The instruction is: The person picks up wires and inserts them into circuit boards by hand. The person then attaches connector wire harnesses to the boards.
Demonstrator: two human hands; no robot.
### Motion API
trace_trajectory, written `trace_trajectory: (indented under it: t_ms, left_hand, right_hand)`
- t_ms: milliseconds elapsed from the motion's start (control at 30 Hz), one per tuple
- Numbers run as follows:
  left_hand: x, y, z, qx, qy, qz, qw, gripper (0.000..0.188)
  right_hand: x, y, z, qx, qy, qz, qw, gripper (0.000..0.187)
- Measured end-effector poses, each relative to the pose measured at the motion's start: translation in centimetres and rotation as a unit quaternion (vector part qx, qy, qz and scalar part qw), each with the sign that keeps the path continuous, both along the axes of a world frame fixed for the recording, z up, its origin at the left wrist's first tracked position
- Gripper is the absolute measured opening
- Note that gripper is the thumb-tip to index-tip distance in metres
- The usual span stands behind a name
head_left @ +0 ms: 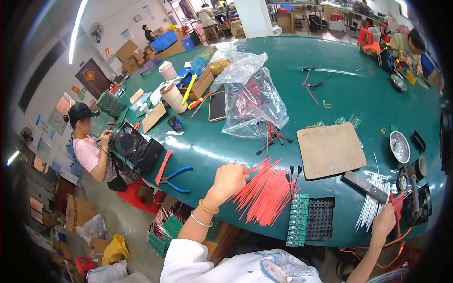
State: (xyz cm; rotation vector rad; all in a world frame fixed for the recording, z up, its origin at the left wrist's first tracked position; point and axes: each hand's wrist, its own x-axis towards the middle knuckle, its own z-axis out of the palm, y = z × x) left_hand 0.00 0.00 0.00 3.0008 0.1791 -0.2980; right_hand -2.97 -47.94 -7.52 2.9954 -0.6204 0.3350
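Note:
My left hand [229, 181], with bracelets on the wrist, is closed at the upper left of a spread of red wires [266, 195]. A red strand runs out from its fingertips. At the right, my right hand [384, 220] is closed against the red handle of a tool [398, 207] that looks like a soldering gun; its fingers are partly hidden. Between the hands, a strip of green circuit boards [297, 220] lies along a black grid tray [320, 219]. Black-tipped leads [293, 173] stand at the strip's upper end. White wires [373, 203] lie under a dark metal bar [364, 187].
A tan board [331, 151] lies beyond the wires, near a clear bag [255, 104] of red leads. Blue-handled pliers [177, 180] lie left, by a black fan unit [134, 145]. A metal bowl [399, 147] stands right. Co-workers sit at the table's left and far right.

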Motion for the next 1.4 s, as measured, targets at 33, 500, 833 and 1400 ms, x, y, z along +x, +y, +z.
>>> trace_trajectory:
  t_ms: [33,500,833,1400]
  left_hand:
    - [-0.5,0.4,0.1,-0.047,-0.066,-0.003,0.997,0.02]
    - [-1.7,3.8,-0.7,-0.53,-0.404,0.15,0.73,0.011]
    - [-3.2,3.6,-6.1,-0.537,-0.372,0.198,0.731,0.012]
    - [-2.9,-2.7,-2.3,-0.487,-0.351,0.109,0.792,0.015]
  right_hand:
    - [-0.4,-0.3,-0.2,-0.005,0.007,0.007,1.0,0.009]
    - [-2.8,-1.2,2.8,0.033,0.032,-0.029,0.999,0.011]
    - [-9.1,-0.4,8.9,0.413,-0.155,0.012,0.897,0.012]
    - [-4.4,8.3,5.7,0.441,-0.265,0.163,0.842,0.009]
